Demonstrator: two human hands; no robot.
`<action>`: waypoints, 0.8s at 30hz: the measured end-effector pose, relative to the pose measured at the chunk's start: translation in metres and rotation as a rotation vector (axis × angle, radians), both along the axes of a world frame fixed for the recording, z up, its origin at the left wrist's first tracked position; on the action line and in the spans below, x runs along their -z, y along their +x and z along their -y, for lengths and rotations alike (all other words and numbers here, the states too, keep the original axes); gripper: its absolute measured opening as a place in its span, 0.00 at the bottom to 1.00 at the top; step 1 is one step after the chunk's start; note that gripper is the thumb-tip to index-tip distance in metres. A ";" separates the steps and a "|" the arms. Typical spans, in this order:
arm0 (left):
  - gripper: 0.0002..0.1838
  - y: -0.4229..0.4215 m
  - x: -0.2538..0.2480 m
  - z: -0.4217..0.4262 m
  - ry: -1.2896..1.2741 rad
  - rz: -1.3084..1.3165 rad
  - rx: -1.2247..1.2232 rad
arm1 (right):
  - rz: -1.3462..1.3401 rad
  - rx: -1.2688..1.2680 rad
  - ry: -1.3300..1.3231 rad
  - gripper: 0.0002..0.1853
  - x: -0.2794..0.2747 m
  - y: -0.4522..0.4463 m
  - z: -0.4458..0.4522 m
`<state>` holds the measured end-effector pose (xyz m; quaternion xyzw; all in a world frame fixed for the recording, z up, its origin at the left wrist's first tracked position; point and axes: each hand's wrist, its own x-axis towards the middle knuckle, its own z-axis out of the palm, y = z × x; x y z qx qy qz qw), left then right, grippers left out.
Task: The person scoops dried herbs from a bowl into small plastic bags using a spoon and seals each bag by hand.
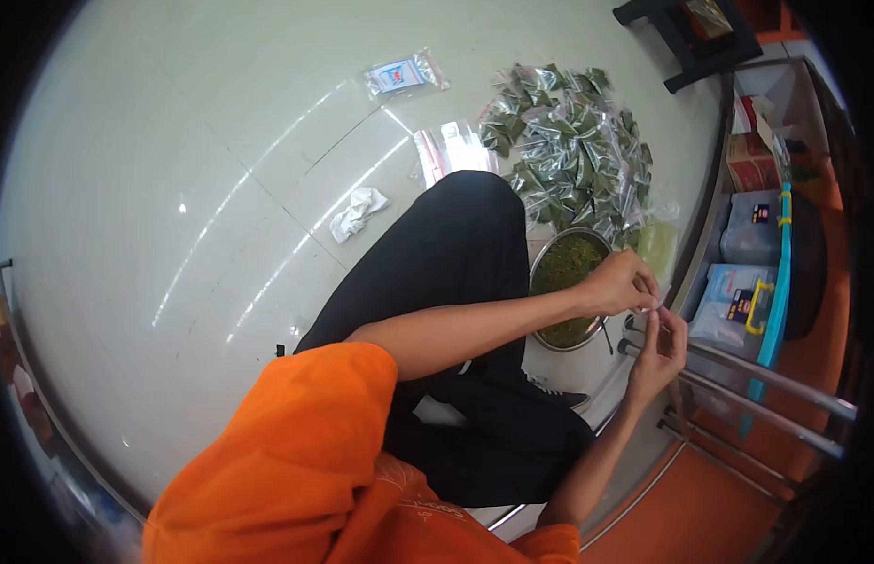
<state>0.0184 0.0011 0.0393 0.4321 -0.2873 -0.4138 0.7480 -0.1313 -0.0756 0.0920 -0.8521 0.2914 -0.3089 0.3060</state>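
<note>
My left hand [617, 284] reaches across to the right, its fingertips pinched together. Just below it, my right hand [659, 350] is raised with thumb and fingers pressed together. The fingertips of both hands meet; a tiny pale thing may be between them, too small to name. Beneath and to the left of the hands, a round metal bowl [561, 346] holds a chopped green mixture [567, 273]. Beyond the bowl lies a large pile of small green leaf-like pieces in clear plastic bags [583, 155]. A pale green plastic packet [657, 242] lies beside the pile.
Clear bags [456, 150], a labelled packet [399, 75] and crumpled white tissue [358, 213] lie on the tiled floor [221, 188]. A dark-framed stool [677, 47] stands at the top right. At right are metal rails [766, 376] and a shelf with containers [749, 228].
</note>
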 end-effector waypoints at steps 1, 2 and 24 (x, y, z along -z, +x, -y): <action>0.06 -0.004 0.001 -0.001 -0.020 -0.033 0.041 | -0.070 -0.053 -0.120 0.11 -0.001 -0.003 -0.007; 0.06 -0.009 0.003 -0.002 -0.037 -0.068 0.084 | -0.049 -0.014 -0.065 0.11 0.001 -0.005 -0.016; 0.08 -0.026 0.008 -0.006 0.181 0.455 0.196 | 0.030 -0.079 -0.012 0.05 0.016 -0.032 -0.007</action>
